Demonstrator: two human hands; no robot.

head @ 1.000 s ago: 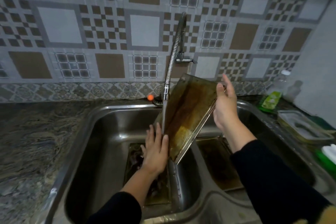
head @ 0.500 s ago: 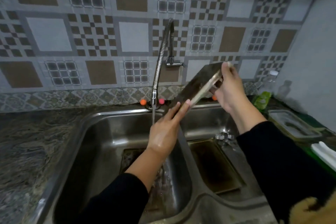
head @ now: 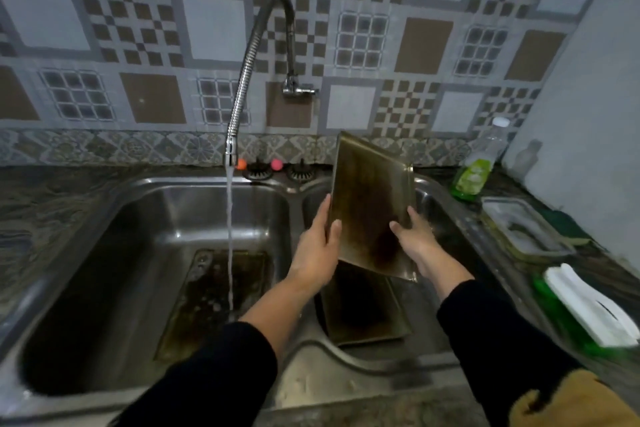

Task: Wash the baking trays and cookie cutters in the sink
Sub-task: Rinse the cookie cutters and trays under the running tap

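A: How far along are you?

B: Barely halfway, I reckon. My left hand (head: 317, 253) and right hand (head: 414, 241) have fingers clamped on a stained baking tray (head: 372, 204), tilted over the right basin. Another tray (head: 363, 308) lies under it, a third (head: 211, 295) at 9 o'clock under the running tap (head: 242, 80). Can't see any cookie cutters.

— Where are we looking from?
— We have a single head-worn view, angled forward and down over the double sink (head: 207, 184), close above its front rim.
— And facing?
— Toward the tiled wall (head: 346, 45) beyond the back rim.
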